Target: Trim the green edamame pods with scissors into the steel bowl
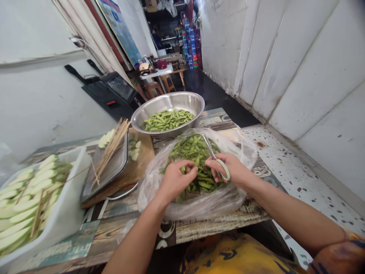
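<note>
Bowl (171,100) behind plastic bag (151,186)

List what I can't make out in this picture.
All in the head view:
Scissors: part of the handles is hidden by the right hand.
Steel bowl: its floor beneath the green pods is covered by them.
White bin: its far left side is cut off by the picture's left edge.
Blue packs: lettering too small and blurred.

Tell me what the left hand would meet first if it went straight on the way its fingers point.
Probably the right hand, facing it over the green pods; depth is unclear, so the left hand might brush pods first.
</note>
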Demonstrator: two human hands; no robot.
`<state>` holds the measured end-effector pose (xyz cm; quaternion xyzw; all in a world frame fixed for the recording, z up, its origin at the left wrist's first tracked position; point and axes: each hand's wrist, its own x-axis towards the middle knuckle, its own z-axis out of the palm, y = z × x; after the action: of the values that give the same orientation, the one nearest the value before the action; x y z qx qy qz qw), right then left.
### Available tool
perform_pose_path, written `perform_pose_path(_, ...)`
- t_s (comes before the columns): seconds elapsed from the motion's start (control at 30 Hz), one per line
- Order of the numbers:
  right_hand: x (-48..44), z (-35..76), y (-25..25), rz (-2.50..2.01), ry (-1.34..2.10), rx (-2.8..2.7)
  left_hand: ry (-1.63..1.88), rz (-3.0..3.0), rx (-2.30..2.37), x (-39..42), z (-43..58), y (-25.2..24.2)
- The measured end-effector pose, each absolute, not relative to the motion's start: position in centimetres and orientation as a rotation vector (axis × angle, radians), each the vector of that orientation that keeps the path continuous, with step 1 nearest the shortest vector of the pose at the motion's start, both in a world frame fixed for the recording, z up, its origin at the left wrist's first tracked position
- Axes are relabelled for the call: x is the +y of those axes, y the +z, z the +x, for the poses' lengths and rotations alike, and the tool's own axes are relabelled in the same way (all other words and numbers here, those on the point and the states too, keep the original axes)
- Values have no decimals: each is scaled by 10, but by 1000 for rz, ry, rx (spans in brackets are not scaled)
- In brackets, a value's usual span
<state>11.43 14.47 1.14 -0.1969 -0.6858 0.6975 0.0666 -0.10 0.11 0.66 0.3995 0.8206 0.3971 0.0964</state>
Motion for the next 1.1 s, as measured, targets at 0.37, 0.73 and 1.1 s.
perform_pose_path(0.37,143,120,16,-452,2120,-2486,1117,1373,2646,-4,-13,1)
perform_pose_path(0.73,145,119,8,-450,1636,-2795,498,1931,2662,-12,-13,4)
perform_pose_path(1.1,147,120,7,-489,1716,-2755,747,1609,2550,-8,-10,7)
